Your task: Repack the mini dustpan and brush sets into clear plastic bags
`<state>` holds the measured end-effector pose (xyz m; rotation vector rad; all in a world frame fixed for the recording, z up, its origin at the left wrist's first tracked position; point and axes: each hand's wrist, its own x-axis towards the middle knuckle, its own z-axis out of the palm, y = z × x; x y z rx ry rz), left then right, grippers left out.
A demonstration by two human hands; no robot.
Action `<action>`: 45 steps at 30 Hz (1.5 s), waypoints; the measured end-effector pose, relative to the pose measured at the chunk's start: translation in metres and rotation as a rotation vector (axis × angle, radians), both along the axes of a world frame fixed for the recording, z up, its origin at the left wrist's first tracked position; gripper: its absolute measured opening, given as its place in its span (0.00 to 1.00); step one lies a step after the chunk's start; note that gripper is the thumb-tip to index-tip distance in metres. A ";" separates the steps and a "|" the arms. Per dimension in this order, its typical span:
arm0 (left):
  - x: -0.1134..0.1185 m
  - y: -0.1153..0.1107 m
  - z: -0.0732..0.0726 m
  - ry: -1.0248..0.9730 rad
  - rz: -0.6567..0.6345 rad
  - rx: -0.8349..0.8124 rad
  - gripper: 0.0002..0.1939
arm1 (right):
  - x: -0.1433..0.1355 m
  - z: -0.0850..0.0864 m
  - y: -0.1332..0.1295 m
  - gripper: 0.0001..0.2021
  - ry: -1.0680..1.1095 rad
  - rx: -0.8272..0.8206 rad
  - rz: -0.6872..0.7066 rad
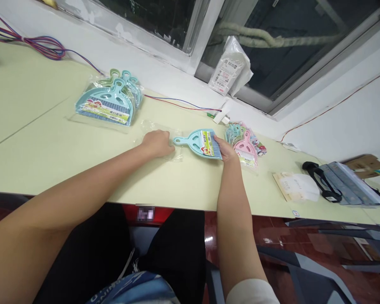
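My right hand (227,151) grips the brush end of a light-blue mini dustpan (194,142), which has a blue-bristled brush nested in it and a printed card label (206,143). The dustpan's looped handle points toward my left hand (158,143). My left hand is closed on a clear plastic bag (150,125) that spreads out on the tabletop around it. Its fingertips are partly hidden, close to the handle's end.
Bagged blue and green dustpan sets (105,103) lie at the back left. Smaller bagged sets, a pink one (246,147) in front, lie to the right. Wires (47,47), a tissue pack (296,186), a black strap (323,181) and folders (351,183) are also on the table (177,188).
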<state>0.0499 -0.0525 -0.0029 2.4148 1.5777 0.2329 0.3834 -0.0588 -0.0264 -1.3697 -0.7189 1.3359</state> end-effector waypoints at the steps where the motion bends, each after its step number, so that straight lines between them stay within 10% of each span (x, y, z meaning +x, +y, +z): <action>1: 0.000 -0.001 0.000 -0.008 -0.002 0.004 0.27 | -0.001 -0.001 0.000 0.11 -0.009 -0.005 0.012; 45: -0.012 0.025 -0.012 -0.418 -0.002 0.043 0.10 | -0.030 0.010 -0.001 0.13 -0.045 0.044 0.023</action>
